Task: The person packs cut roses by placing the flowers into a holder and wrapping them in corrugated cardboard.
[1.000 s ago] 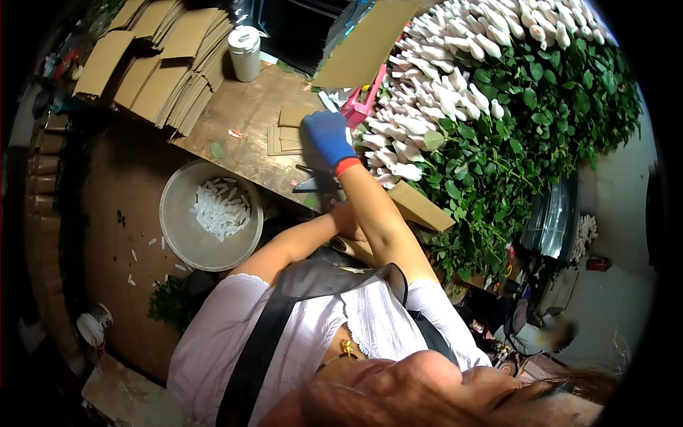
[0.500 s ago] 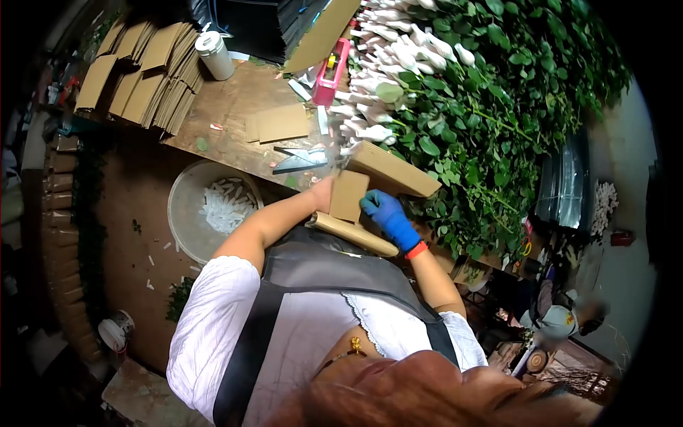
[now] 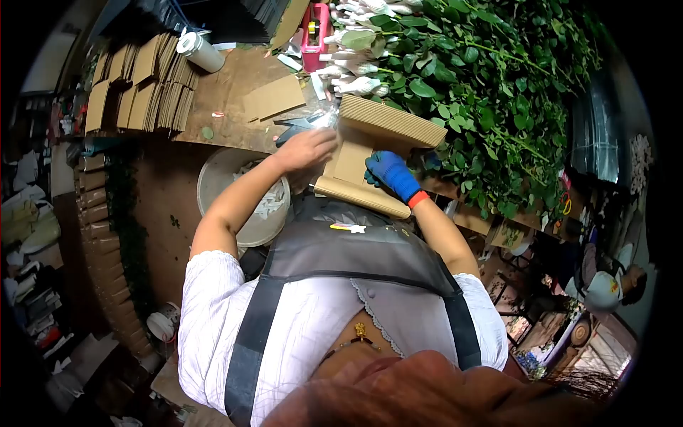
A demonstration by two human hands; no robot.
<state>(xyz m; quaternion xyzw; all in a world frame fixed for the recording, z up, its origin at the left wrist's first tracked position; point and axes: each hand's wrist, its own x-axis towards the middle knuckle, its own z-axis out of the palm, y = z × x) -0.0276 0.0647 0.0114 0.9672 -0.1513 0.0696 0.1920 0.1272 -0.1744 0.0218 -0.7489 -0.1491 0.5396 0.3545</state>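
Note:
My left hand [image 3: 308,150], bare and blurred at the fingertips, hovers by the left side of an open corrugated cardboard wrap [image 3: 390,120]; whether anything is between its fingers is unclear. My right hand [image 3: 390,173] wears a blue glove with an orange cuff. Its fingers are curled against a flat cardboard piece [image 3: 351,161] inside the wrap. Nearest my body lies the wrap's rolled edge [image 3: 363,197]. Just beyond my left hand, dark-bladed scissors [image 3: 293,128] rest on the wooden table [image 3: 231,84].
Cardboard stacks [image 3: 146,82] and a white lidded cup [image 3: 200,52] stand at the back left. A pink tape dispenser [image 3: 314,39] sits beside white-wrapped flower heads [image 3: 356,69] with leafy stems [image 3: 491,107]. Below the table edge is a bucket [image 3: 213,185]. A person [image 3: 601,285] is at far right.
The gloved hand came back from the table with a cardboard piece, now lying lower in the wrap. My left hand has risen from the wrap's left side toward the scissors. The view has shifted.

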